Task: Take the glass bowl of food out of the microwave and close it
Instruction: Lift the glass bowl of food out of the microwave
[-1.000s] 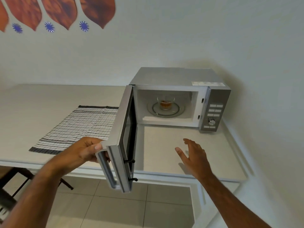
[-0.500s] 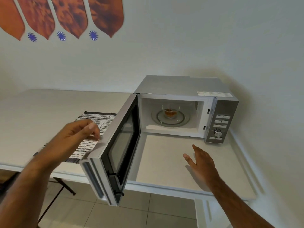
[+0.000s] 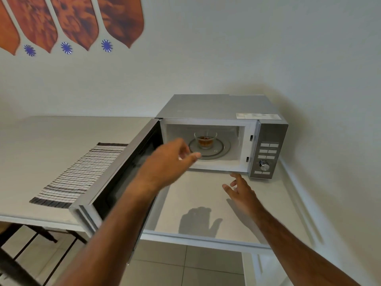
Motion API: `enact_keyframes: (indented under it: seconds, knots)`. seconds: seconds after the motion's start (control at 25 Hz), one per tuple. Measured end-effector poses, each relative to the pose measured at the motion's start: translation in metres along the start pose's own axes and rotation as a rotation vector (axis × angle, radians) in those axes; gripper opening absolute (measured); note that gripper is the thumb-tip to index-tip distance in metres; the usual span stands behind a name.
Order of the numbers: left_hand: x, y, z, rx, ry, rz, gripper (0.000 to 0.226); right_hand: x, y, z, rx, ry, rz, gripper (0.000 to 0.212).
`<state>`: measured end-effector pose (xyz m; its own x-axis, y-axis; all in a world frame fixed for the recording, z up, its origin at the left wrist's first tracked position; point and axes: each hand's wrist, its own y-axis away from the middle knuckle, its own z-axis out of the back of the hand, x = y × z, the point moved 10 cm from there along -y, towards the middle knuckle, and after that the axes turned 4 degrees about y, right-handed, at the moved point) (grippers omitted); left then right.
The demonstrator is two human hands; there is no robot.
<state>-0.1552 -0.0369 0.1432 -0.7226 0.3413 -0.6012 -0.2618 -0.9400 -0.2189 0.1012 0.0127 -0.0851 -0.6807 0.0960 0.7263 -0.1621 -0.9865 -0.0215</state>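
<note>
Since half a second ago the left hand point(image 3: 171, 162) has let go of the door point(image 3: 115, 178), which now stands wide open, and has swung across to the mouth of the microwave point(image 3: 222, 129), fingers loosely curled and holding nothing. Just beyond those fingertips and a little to their right, the bowl point(image 3: 205, 139) sits upright at the centre of the turntable point(image 3: 220, 150), deep in the cavity. The right hand point(image 3: 241, 191) hovers open and empty over the surface point(image 3: 274, 203) below the opening, so the left looks nearer, a straight reach inward.
</note>
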Motion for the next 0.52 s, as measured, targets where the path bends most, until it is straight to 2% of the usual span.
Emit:
enact_keyframes:
  seconds: [0.12, 0.28, 0.4, 0.52]
  knots:
    - [0.008, -0.022, -0.067, 0.042, 0.066, 0.083, 0.045, 0.005, -0.010, 0.003, 0.040, -0.156, -0.016, 0.052]
    - [0.036, -0.047, -0.120, 0.041, 0.244, 0.225, 0.055, 0.010, -0.024, 0.013, 0.014, -0.302, -0.061, 0.042]
    - [0.056, -0.070, -0.139, 0.026, 0.337, 0.304, 0.064, 0.018, -0.040, 0.020, -0.018, -0.359, -0.086, 0.037]
    - [0.081, -0.099, -0.142, -0.048, 0.422, 0.367, 0.064, 0.025, -0.063, 0.017, -0.023, -0.395, -0.096, 0.036]
